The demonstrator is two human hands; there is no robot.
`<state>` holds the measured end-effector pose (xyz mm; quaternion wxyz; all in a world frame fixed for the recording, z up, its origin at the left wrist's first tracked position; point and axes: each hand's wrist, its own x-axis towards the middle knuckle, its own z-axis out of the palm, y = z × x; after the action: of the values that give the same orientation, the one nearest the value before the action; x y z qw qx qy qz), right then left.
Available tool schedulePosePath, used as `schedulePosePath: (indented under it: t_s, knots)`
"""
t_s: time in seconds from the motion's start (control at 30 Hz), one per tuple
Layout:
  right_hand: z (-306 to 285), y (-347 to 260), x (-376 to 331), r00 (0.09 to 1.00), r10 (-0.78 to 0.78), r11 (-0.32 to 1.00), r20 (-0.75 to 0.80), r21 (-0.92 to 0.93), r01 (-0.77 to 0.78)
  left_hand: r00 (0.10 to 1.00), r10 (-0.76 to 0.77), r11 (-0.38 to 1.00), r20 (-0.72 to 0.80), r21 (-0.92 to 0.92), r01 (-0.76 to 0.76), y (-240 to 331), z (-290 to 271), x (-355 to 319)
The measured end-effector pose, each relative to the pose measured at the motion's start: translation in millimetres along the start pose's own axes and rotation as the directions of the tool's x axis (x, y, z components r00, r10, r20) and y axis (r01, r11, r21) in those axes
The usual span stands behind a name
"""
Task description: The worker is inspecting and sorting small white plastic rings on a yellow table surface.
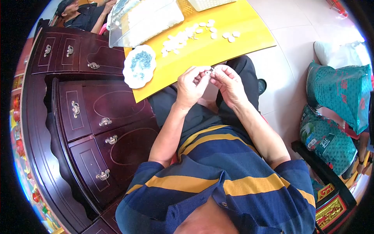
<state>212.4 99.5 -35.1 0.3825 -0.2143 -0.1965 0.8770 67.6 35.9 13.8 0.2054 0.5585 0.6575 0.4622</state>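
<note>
My left hand and my right hand meet over my lap, just off the near edge of a yellow table. Their fingertips pinch a small whitish piece, too small to make out its kind. Beyond them, several small white rounded pieces lie loose on the tabletop, with a few more grouped farther right. Left of these sits a white scalloped dish, holding a heap of small dark bluish-grey bits.
A clear plastic container with whitish contents stands at the table's far left, near a pale basket. Dark wooden drawers line my left side. Teal sacks are piled on the right. Another person sits at the far left.
</note>
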Motion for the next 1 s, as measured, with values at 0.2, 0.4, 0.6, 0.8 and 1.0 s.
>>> schedulePosePath:
  t_s: [0.2,0.4,0.6,0.8,1.0]
  knots:
    - [-5,1,1,1.000,0.028,0.993,0.004,0.116,-0.028,0.985,0.168,0.969,0.034,0.179,-0.171,7,-4,5]
    - [-3,-4,0,0.999,0.045,0.999,0.010,0.025,-0.045,0.946,0.317,0.895,0.062,0.312,-0.320,9,-6,6]
    - [-4,-3,0,0.998,0.067,0.998,0.020,-0.001,-0.067,0.968,0.251,0.929,0.010,0.279,-0.244,6,-2,1]
    - [-1,0,-1,0.999,0.033,0.999,0.017,-0.044,-0.032,0.979,0.198,0.966,-0.050,0.180,-0.186,6,-1,1]
    - [4,-2,-3,0.999,-0.004,0.996,0.049,-0.088,0.008,0.995,-0.015,0.982,-0.103,-0.191,-0.005,-3,2,-5]
